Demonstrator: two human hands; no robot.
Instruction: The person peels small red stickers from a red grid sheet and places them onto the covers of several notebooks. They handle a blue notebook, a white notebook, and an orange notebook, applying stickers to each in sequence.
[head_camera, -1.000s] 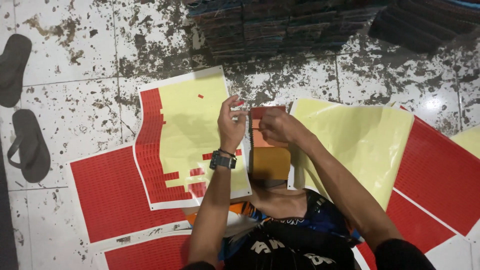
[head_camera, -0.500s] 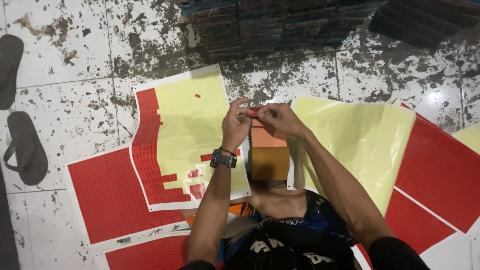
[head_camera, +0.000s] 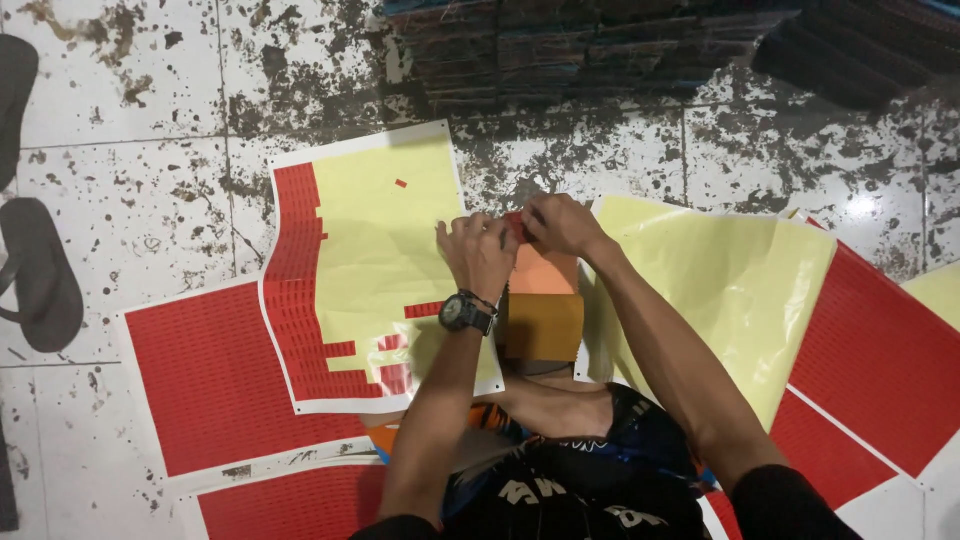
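Note:
My left hand (head_camera: 478, 255), with a black wristwatch (head_camera: 464, 312) on the wrist, and my right hand (head_camera: 560, 222) meet over an orange and tan packet (head_camera: 541, 310) held upright between them. Both pinch a small red sticker (head_camera: 515, 226) at the packet's top edge. Just left lies a yellow backing sheet (head_camera: 375, 265) with red stickers left along its left and lower parts. A bare yellow backing sheet (head_camera: 740, 290) lies to the right.
Full red sticker sheets (head_camera: 210, 375) lie at lower left and at right (head_camera: 880, 350). Dark sandals (head_camera: 35, 275) rest on the stained tile floor at far left. A dark stack of goods (head_camera: 600, 45) runs along the top. My black shirt (head_camera: 580, 490) fills the bottom.
My hands have drawn closer together at the packet's top edge, and the right hand's fingers now pinch the small red sticker beside the left fingers.

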